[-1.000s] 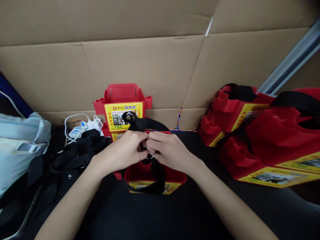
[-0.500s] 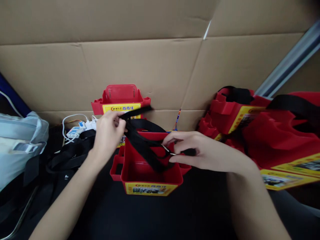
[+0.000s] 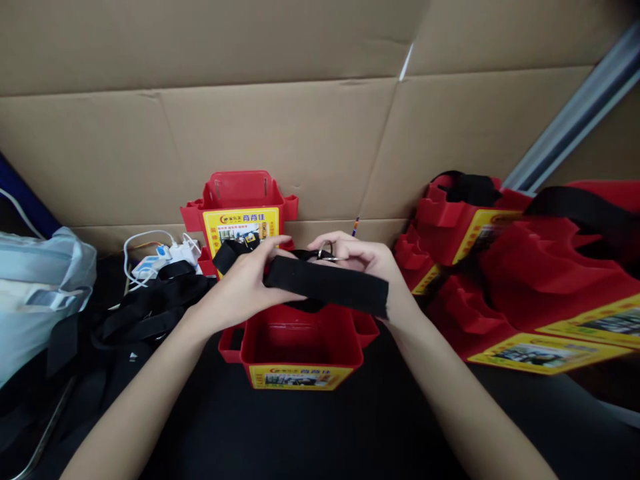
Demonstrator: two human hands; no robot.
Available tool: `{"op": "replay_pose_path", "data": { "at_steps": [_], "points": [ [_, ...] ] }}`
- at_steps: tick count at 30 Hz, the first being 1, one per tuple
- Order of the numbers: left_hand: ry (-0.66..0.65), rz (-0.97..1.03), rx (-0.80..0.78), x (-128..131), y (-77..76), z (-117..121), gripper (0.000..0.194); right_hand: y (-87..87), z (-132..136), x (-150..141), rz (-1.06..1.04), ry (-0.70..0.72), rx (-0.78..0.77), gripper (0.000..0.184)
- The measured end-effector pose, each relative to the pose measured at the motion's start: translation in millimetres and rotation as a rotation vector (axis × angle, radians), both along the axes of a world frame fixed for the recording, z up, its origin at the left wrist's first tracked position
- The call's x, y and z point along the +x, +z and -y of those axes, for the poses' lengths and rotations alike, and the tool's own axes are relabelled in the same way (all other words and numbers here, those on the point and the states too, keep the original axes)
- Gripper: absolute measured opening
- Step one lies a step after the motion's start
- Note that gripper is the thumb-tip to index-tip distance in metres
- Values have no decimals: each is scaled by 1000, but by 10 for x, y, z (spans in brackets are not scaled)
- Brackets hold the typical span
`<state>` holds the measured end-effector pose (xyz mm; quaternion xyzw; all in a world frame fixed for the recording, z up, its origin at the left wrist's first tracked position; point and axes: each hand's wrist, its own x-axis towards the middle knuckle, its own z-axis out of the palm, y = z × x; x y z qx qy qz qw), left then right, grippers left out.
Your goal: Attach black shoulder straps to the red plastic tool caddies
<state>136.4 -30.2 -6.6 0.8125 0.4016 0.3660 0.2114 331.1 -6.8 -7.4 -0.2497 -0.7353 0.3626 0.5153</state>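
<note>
A black webbing strap (image 3: 330, 285) stretches between my two hands, above a red plastic box (image 3: 303, 333) with a yellow label on its front. My left hand (image 3: 250, 280) is closed on the strap, thumb uppermost. In the fingers of my right hand (image 3: 367, 257) is a metal buckle (image 3: 327, 252) with strap around it. The strap's cut end lies across my right wrist. Part of the strap and the box's back wall are hidden behind my hands.
Another red box (image 3: 243, 193) stands behind, against the cardboard wall (image 3: 280, 147). Several red boxes (image 3: 525, 300) are stacked at right. Black straps (image 3: 150, 313), white chargers (image 3: 170, 257) and a pale blue bag (image 3: 45, 287) lie at left. A pen (image 3: 355, 227) stands upright behind my right hand.
My hands have come closer together. The strap's loose end has swung from the upper middle to lie across toward my right wrist. The buckle has risen slightly; the boxes have stayed put.
</note>
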Motion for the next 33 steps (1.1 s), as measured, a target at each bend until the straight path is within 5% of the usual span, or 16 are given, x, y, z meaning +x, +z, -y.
{"op": "replay_pose_path", "data": {
  "at_steps": [4,8,12,16,19,23,26,29,33],
  "points": [
    [19,-113,47,-66,19,-33,23,52,94,-54,-107,-1,-104,45],
    [142,-60,46,-140,56,-38,26,71,96,-23,-223,-16,-132,45],
    [65,-19,-161,-311,201,46,10,142,76,73,-375,17,-223,34],
    [-39,-177,-242,-459,318,118,28,147,19,92,-406,78,-333,19],
    [-119,-278,-196,-549,329,71,29,82,-61,62,-391,89,-393,12],
    [-67,-367,-12,-634,336,29,26,18,-95,25,-305,56,-259,26],
    [-34,-343,212,-558,357,156,32,7,-28,-15,-123,37,-183,16],
    [146,-168,364,-311,329,337,35,7,75,-84,-35,-49,-166,17],
    [234,-92,204,38,230,361,16,24,185,-167,-24,-90,-155,18]
  ]
}}
